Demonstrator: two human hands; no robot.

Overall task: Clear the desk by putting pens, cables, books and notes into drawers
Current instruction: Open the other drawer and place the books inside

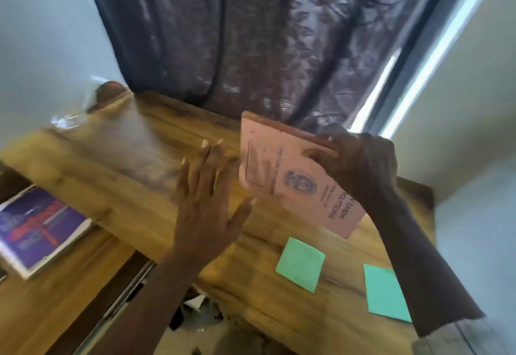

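Observation:
My right hand grips a pink notebook by its upper edge and holds it tilted above the wooden desk. My left hand hovers flat just left of the notebook, fingers straight and spread, holding nothing. Two green sticky notes lie on the desk near its front edge: one below the notebook, the other partly under my right forearm. A purple-covered book lies in the open drawer at the lower left.
A dark patterned curtain hangs behind the desk. A clear glass item and a brown rounded object stand at the desk's far left corner. Walls close in on both sides. Debris shows on the floor below the desk edge.

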